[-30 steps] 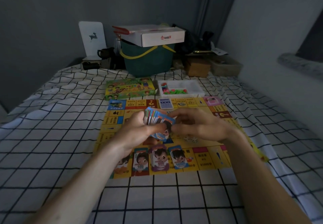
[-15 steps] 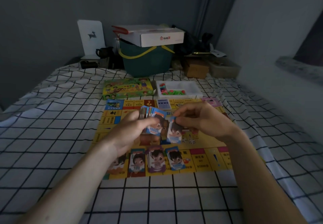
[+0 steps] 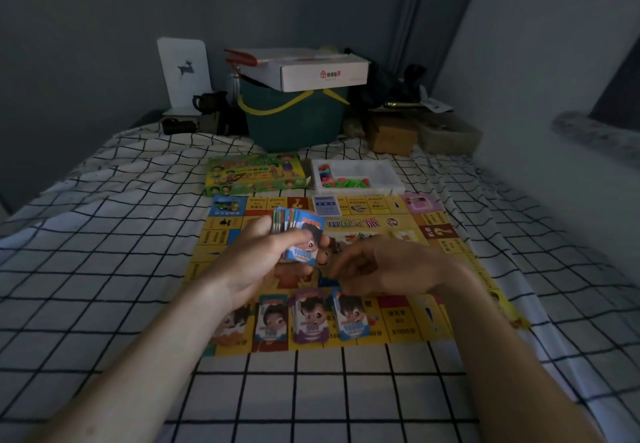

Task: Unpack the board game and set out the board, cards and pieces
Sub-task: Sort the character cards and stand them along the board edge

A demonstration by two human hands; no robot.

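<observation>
The yellow game board [image 3: 398, 245] lies unfolded on the checked bedsheet. My left hand [image 3: 263, 255] is shut on a fanned stack of cards [image 3: 298, 235] above the board's middle. My right hand [image 3: 384, 266] hovers palm down just over the rightmost of three card piles, its fingers apart and nothing seen in them. The piles are a blue-red one [image 3: 272, 318], a purple one [image 3: 310, 316] and a blue one [image 3: 351, 318], set along the board's near edge. A small blue card deck [image 3: 326, 205] rests on the far edge.
Beyond the board lie the green game box [image 3: 254, 174] and a white tray [image 3: 388, 179] with coloured pieces. A green bucket [image 3: 294, 120] under a white carton [image 3: 322, 68], cardboard boxes and a white card stand at the bed's head. A wall runs along the right.
My right hand carried a card from the stack down to the rightmost pile and let it go. My left hand kept the stack and rose slightly.
</observation>
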